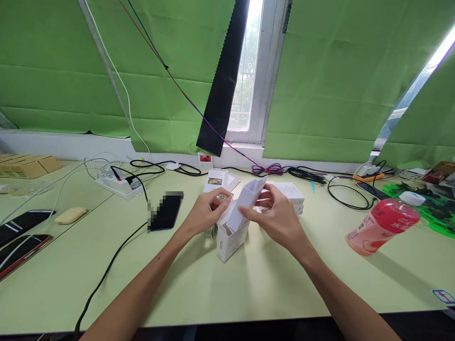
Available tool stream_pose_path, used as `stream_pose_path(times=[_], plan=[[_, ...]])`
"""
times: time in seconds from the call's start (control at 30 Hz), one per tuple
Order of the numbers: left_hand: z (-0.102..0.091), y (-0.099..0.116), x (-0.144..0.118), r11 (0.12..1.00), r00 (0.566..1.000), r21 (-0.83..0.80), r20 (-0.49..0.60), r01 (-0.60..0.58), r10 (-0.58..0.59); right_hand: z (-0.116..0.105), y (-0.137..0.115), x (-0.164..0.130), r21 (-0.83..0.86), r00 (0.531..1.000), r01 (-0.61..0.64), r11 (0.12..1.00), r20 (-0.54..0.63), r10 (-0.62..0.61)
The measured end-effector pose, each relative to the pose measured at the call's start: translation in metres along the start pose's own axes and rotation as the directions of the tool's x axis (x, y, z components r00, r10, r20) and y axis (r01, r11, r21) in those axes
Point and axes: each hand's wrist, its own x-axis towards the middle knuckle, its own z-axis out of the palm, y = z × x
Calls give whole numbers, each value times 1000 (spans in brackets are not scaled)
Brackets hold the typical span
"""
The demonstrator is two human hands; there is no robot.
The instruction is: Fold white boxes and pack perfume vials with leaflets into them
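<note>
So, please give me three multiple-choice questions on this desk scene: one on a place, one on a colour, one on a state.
1. Where does the pink bottle stand?
A. to the right of the hands
B. beside the power strip
C. on the window sill

2. What colour is the small carton between the hands?
A. white
B. brown
C. blue

3. How is the carton's top flap?
A. taped shut
C. torn off
B. open, raised

Answers:
1 A, it stands on the table beyond the right hand.
2 A, its walls are white.
3 B, the right hand holds the flap up while the left hand steadies the carton.
</note>
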Motion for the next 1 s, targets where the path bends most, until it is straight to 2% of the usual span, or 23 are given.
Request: stream_pose_path(times=[0.4,0.67,0.83,1.0], plan=[[3,-4,0,997,1000,-73,8,22,-22,13,-3,-8,-122,997,62,991,-48,-68],[5,-5,1,995,999,-96,-35,32,-35,20,-1,-11,-126,990,110,986,-70,-119],[8,-1,0,993,997,-111,-60,49,-56,22,-1,-11,-207,985,124,970,-92,-146],[12,5,-2,987,989,-135,-108,85,-100,25,0,-14,-292,965,179,940,-136,-226]])
